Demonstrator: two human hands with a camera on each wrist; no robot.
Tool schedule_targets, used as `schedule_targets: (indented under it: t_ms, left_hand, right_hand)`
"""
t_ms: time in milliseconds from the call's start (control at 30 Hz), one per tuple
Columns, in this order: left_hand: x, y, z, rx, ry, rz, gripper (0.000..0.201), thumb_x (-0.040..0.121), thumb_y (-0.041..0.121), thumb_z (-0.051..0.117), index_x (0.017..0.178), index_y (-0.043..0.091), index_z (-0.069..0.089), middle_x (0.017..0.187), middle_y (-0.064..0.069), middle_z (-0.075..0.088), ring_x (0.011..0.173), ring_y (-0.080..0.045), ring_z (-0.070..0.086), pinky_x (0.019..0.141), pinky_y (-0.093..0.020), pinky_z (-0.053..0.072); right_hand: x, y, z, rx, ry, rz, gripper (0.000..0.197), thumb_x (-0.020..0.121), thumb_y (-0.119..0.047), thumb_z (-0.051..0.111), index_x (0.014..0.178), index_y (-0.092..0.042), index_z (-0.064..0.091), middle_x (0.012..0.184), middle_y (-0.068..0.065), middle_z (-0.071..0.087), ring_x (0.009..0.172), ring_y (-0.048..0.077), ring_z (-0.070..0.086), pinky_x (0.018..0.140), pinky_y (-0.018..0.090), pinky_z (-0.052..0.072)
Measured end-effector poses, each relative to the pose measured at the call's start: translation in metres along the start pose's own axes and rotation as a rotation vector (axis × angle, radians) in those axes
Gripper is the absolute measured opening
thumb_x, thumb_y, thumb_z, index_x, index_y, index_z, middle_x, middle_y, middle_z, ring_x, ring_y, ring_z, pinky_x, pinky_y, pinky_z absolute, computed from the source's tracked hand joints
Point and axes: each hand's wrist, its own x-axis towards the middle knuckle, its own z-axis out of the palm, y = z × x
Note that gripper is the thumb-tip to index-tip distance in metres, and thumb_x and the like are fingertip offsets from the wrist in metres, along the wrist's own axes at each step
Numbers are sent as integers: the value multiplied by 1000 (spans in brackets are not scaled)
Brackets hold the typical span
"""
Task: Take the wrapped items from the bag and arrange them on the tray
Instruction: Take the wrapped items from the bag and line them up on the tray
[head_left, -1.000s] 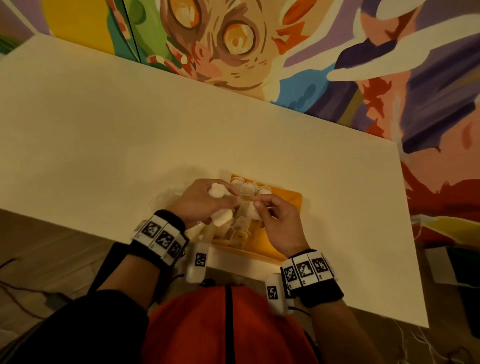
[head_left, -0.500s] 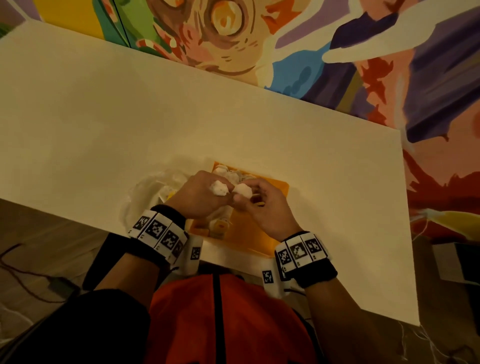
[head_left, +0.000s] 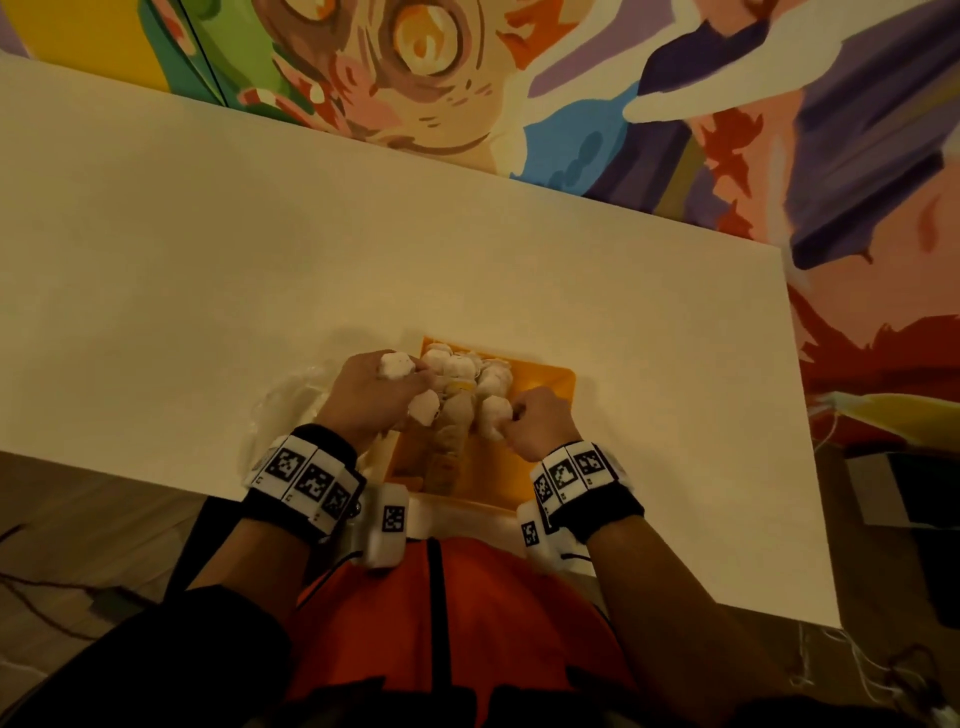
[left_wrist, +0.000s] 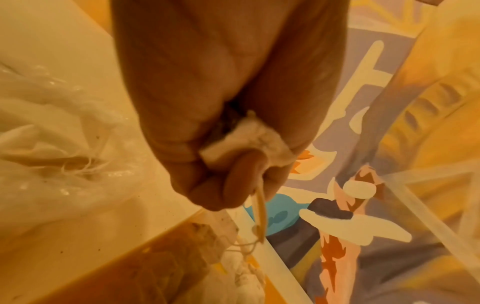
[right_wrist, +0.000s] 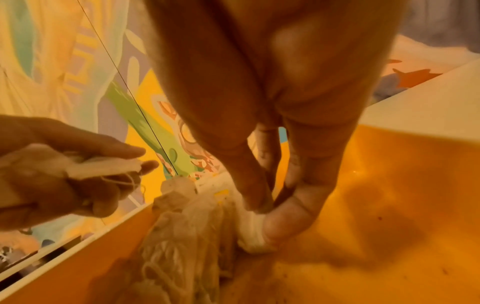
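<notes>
Wrapped items (head_left: 457, 366) — small white bundles with strings — lie clustered at the far end of the orange tray (head_left: 556, 382), a line of them running down the tray's middle toward the near edge of the desk (head_left: 467, 249). The tray sits at the desk's near edge, roughly centred.

Left hand (head_left: 376, 397) is over the tray's left rim, fingers curled round white bundles: one shows above the knuckles (head_left: 396, 364), another below the fingertips (head_left: 425, 408). The left wrist view shows the fingers closed on a white wrapped piece (left_wrist: 246, 142) with a thin string (left_wrist: 259, 214) hanging from the grip.

Right hand (head_left: 540, 423) is low in the tray, pinching one bundle (head_left: 493, 415) between thumb and fingers. In the right wrist view that bundle (right_wrist: 253, 232) touches the tray floor, just right of the line of items (right_wrist: 187, 218).

Bag (head_left: 283, 397) — clear crumpled plastic — lies on the desk just left of the tray, partly under the left wrist; its contents cannot be made out.

Both wrists wear black bands with square printed markers (head_left: 306, 475). A painted mural (head_left: 467, 78) lies beyond the desk's far edge. Light is dim and yellow.
</notes>
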Motion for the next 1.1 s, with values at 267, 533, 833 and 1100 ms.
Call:
schedule_targets:
  t_ms: [267, 533, 833, 1100]
  left_hand:
    - [-1, -2, -9, -46, -31, -30, 6, 86, 9, 69, 92, 8, 69, 77, -10, 65, 58, -17, 58, 42, -22, 45]
    - [-2, -3, -17, -63, -71, -42, 8, 87, 9, 68, 95, 7, 68, 85, -16, 65, 67, -23, 57, 48, -26, 49]
    - [-4, -9, -17, -30, -120, -51, 10, 86, 6, 66, 94, 12, 68, 88, -17, 66, 70, -27, 58, 65, -39, 49]
    - [-4, -12, -17, -54, -142, -40, 9, 87, 7, 67, 93, 13, 69, 96, -19, 68, 75, -28, 60, 70, -42, 50]
  right_hand:
    - [8, -14, 7, -62, -16, 136, 9, 90, -15, 60, 88, -7, 64, 84, 9, 61, 70, 20, 56, 44, 21, 34]
    - [24, -16, 17, 76, -10, 229, 22, 80, -17, 71, 94, -2, 64, 97, 18, 69, 89, 33, 69, 73, 43, 60]
    - [26, -18, 12, 117, -8, 259, 24, 76, -9, 76, 96, -2, 67, 101, 17, 70, 94, 33, 69, 83, 44, 58]
    - [18, -17, 10, 115, -32, 251, 28, 78, -11, 75, 102, -8, 60, 96, 11, 70, 93, 28, 68, 81, 36, 57]
